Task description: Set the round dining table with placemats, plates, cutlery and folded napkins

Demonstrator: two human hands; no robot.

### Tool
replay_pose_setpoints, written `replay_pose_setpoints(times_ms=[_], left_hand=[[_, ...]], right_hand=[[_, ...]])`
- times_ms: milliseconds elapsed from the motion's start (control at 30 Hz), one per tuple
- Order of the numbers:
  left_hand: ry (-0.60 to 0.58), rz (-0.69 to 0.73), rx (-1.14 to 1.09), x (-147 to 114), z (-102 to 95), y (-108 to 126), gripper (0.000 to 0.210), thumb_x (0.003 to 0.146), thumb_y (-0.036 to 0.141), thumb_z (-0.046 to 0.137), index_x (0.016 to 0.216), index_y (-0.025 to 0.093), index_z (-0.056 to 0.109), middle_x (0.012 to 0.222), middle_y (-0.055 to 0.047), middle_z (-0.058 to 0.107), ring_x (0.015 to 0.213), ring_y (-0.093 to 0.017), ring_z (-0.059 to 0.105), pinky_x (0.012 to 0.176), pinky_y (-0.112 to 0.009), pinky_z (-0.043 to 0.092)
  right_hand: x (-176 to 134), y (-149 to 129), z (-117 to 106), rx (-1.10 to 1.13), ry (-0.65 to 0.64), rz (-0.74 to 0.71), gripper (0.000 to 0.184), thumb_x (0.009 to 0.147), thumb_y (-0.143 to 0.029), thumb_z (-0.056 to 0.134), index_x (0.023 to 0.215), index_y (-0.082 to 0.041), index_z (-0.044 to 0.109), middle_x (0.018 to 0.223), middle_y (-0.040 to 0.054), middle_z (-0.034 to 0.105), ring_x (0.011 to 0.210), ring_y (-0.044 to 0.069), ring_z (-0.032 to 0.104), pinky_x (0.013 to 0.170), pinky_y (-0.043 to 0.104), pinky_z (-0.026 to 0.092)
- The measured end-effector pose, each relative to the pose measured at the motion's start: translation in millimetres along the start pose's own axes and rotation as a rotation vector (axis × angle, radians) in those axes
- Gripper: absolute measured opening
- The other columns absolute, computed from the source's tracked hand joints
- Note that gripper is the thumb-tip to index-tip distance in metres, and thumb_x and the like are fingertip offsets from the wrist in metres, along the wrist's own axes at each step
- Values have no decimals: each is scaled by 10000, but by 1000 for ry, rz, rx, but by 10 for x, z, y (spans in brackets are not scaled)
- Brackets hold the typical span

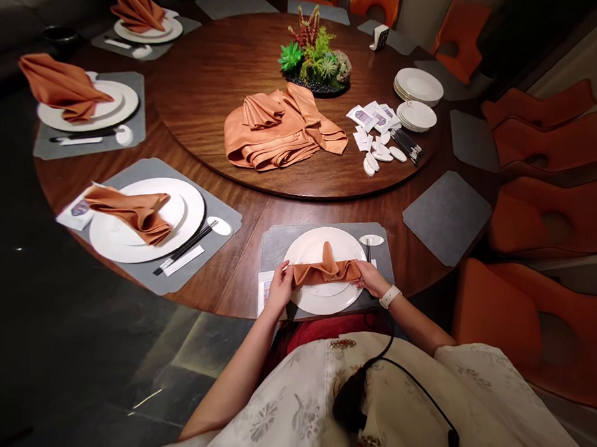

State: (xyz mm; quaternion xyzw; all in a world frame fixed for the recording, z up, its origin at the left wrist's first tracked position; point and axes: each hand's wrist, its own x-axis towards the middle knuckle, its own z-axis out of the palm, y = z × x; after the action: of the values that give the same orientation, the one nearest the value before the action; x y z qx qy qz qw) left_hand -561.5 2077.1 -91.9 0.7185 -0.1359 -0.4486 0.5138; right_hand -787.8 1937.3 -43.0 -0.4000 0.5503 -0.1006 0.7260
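An orange cloth napkin, folded into a band with one pointed tip standing up, is stretched level over the white plates in front of me. My left hand grips its left end, fingers closed on the cloth. At the right end, my right hand pinches the same napkin; a white watch band circles that wrist. Beneath the plates lies a grey placemat. Beyond my right hand are a white spoon rest and black chopsticks. A white packet lies partly behind my left hand.
On the raised wooden turntable sit a pile of orange napkins, a succulent arrangement, stacked plates, packets, spoon rests and chopsticks. A set place with a napkin-topped plate is to the left. Orange chairs line the right side.
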Motion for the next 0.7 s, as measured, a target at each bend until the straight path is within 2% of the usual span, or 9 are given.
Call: replay_pose_setpoints(times_ms=[133,300,367,433,533,600,633,700], left_hand=[[110,72,141,48,-34,-70,560,865,539,547,1276,159,577,1131,-139,656,1010,-239,629,901,-363,498],[140,47,244,15,-60,-4,529,889,490,508,1291,152,568,1178,-165,653,984,-257,650,907,-399,512],[170,59,303,-9,-103,50,519,885,477,510,1280,146,572,1233,-181,635,1046,-275,642,953,-420,498],[228,111,378,-38,-159,135,512,867,465,526,1257,138,583,1286,-193,611,1133,-298,612,1011,-447,468],[313,240,449,-105,-134,366,548,830,490,556,1259,149,579,1328,-185,585,1173,-320,590,1035,-485,455],[296,322,423,-166,72,593,564,821,508,568,1275,174,559,1354,-168,569,1153,-311,601,1033,-492,460],[252,362,389,-193,255,718,557,820,511,576,1274,188,552,1356,-158,568,1145,-301,606,1030,-485,464],[100,434,293,-201,788,961,541,811,503,615,1264,216,545,1325,-135,586,1132,-276,613,1013,-457,478]], right_hand=[[24,53,-9,-10,21,21,279,1002,-396,432,1019,-160,579,879,51,670,533,73,586,423,139,395],[103,129,-28,-187,154,56,326,974,-485,475,1095,-187,531,849,7,639,501,88,577,446,182,437],[106,137,-94,-319,232,-2,336,945,-498,528,1078,-191,553,822,8,634,501,105,568,467,211,447],[77,138,-220,-416,299,-119,297,911,-466,599,1012,-187,592,826,26,645,575,127,596,539,227,467],[-15,153,-522,-396,315,-259,230,917,-415,591,907,-186,614,801,24,638,687,132,620,592,203,455],[-89,177,-795,-279,282,-242,265,935,-440,533,906,-186,603,746,-2,603,614,113,591,505,185,407],[-126,190,-955,-196,264,-214,299,936,-469,512,921,-182,595,725,-12,585,564,103,569,457,180,373],[-200,213,-1328,-30,242,-172,375,914,-536,502,945,-172,583,714,-16,571,512,93,547,413,175,332]])
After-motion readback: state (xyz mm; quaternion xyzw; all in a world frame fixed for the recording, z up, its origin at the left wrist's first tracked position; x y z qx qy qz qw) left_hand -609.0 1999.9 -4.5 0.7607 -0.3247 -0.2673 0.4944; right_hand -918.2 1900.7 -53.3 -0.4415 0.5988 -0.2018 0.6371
